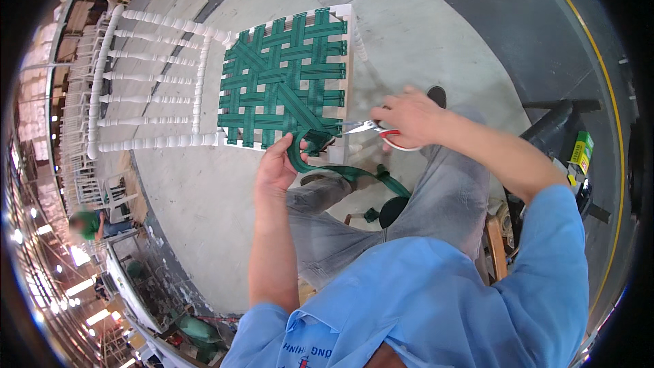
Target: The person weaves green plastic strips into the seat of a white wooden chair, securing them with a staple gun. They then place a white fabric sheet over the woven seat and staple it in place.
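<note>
A white wooden chair [146, 99] lies tipped toward me, its seat woven from green webbing [283, 82]. My left hand [278, 163] grips a loose loop of green strap [300, 153] at the seat's near edge; the strap trails down past my knee. My right hand [409, 117] holds red-handled scissors [375, 127], blades pointing left toward the strap by the seat corner. The blade tips sit just right of the strap; whether they touch it I cannot tell.
A round dark stool [392, 210] stands between my legs on the concrete floor [204, 204]. More white chair frames [82, 157] are stacked at left. Another person in green [87, 225] is at far left. A green box [581, 151] rests at right.
</note>
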Available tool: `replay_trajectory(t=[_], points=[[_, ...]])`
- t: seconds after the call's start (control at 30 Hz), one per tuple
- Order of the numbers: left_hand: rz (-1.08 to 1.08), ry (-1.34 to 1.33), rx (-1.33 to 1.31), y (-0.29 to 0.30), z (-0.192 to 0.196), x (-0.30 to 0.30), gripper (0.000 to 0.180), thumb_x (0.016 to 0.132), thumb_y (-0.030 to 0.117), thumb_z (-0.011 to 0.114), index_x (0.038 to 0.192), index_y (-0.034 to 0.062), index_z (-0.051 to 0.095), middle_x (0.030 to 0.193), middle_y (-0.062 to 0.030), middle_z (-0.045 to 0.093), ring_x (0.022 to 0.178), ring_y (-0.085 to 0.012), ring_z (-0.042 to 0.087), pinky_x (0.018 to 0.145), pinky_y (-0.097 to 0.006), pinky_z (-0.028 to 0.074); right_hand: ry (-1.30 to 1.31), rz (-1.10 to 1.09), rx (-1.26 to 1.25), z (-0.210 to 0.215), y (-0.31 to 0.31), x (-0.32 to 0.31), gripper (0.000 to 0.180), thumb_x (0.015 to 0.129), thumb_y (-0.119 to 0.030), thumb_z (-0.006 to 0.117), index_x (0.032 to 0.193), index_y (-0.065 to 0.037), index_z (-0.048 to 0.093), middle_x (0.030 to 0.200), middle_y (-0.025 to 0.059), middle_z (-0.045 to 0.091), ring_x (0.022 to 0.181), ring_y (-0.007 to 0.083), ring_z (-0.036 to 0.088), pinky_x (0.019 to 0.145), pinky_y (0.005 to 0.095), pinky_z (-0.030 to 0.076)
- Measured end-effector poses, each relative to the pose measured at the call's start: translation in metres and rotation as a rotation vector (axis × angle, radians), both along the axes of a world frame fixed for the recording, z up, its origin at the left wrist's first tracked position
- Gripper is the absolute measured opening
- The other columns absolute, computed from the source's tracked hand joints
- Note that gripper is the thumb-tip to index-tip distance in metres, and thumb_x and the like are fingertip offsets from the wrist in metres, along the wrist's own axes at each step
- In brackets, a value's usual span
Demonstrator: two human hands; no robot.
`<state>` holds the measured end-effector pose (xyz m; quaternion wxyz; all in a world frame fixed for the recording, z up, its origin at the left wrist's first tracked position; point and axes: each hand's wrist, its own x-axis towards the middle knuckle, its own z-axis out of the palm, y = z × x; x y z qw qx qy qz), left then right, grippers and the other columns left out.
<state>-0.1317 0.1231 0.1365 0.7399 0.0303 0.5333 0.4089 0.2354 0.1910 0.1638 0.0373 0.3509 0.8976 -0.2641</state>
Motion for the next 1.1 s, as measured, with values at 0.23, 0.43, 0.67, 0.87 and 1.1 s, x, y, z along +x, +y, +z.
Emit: replay_trajectory(t=[0.23,0.43,0.67,0.87,1.1], points=[[-0.038,0.117,-0.036,0.004,0.014,0.011,0.022,0.109,0.019,0.059,0.117,-0.0015,0.065,0.088,-0.0140,0.076,0.068,-0.0233,0.073,0.061,-0.036,0.062,-0.061,0.403,0.144,-0.055,0.043,-0.070,0.038,0.092,-0.039,0.074,0.124,-0.022,0.064,0.107,0.0072,0.069,0.097,0.0260,0.073,0.091,0.0483,0.044],[-0.030,0.105,-0.027,0.002,0.015,0.004,0.024,0.109,0.017,0.059,0.116,-0.0046,0.064,0.091,-0.0142,0.074,0.075,-0.0225,0.073,0.061,-0.036,0.062,-0.087,0.524,0.136,-0.072,0.049,-0.080,0.031,0.095,-0.032,0.068,0.123,-0.023,0.062,0.106,0.0069,0.070,0.097,0.0251,0.073,0.086,0.0467,0.047],[-0.018,0.120,-0.013,-0.004,0.015,0.020,0.022,0.109,0.017,0.059,0.116,-0.0033,0.064,0.089,-0.0143,0.074,0.072,-0.0230,0.072,0.061,-0.036,0.062,-0.129,0.466,0.125,-0.056,0.053,-0.086,0.042,0.089,-0.042,0.076,0.123,-0.022,0.062,0.108,0.0073,0.070,0.103,0.0274,0.072,0.090,0.0475,0.048],[0.068,0.155,0.003,-0.017,0.018,0.018,0.020,0.109,0.016,0.058,0.117,-0.0020,0.063,0.095,-0.0160,0.074,0.076,-0.0236,0.072,0.064,-0.037,0.063,-0.022,0.425,0.252,-0.051,0.042,-0.071,0.063,0.079,-0.060,0.084,0.126,-0.023,0.064,0.110,0.0078,0.072,0.110,0.0309,0.073,0.096,0.0510,0.048],[0.068,0.166,0.032,-0.027,0.034,0.035,0.022,0.109,0.020,0.060,0.118,0.0007,0.064,0.092,-0.0132,0.073,0.077,-0.0224,0.071,0.062,-0.035,0.061,-0.138,0.335,0.076,-0.046,0.025,-0.100,0.042,0.089,-0.048,0.076,0.119,-0.021,0.066,0.105,0.0120,0.074,0.100,0.0326,0.075,0.082,0.0524,0.054]])
